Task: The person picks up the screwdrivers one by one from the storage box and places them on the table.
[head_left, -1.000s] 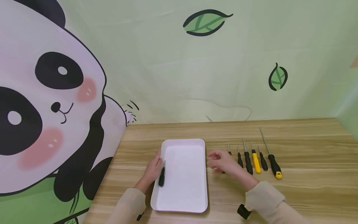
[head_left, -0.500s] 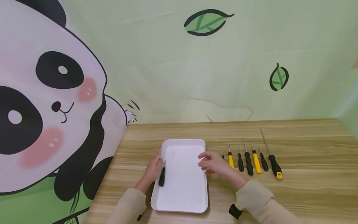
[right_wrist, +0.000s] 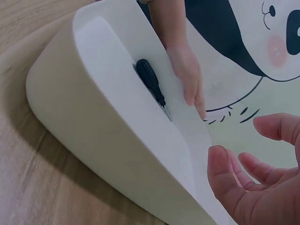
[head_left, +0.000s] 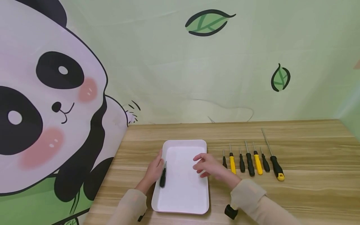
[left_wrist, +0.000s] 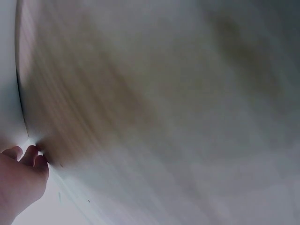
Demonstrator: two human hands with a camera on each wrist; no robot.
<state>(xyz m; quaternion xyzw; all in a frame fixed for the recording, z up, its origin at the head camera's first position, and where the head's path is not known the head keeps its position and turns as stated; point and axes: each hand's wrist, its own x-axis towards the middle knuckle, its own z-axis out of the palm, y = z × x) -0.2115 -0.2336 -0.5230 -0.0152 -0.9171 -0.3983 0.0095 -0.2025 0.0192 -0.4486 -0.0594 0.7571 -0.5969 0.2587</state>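
A white tray [head_left: 184,206] stands on the wooden table. My left hand [head_left: 153,171] grips its left wall, thumb at the rim and fingers along the outside; in the left wrist view, the bent fingers of the left hand [left_wrist: 28,173] show at the tray's edge. Inside, a black-handled screwdriver [head_left: 162,178] lies along the left wall, tip pointing away. My right hand [head_left: 209,167] hovers over the tray's right side, fingers loosely bent and apart. Nothing is between those fingers in the right wrist view, where the right hand [right_wrist: 262,180] is beside the rim.
Right of the tray lies a row of several screwdrivers, among them a short black screwdriver [head_left: 224,162], a yellow-handled screwdriver [head_left: 232,164] and a long black-and-yellow screwdriver [head_left: 277,167] at the far end. A panda-printed backdrop [head_left: 157,78] rises behind the table [head_left: 315,162].
My right hand has moved left from beside the screwdriver row to over the tray, uncovering the nearest screwdrivers. The left hand, tray and screwdriver inside it have stayed put.
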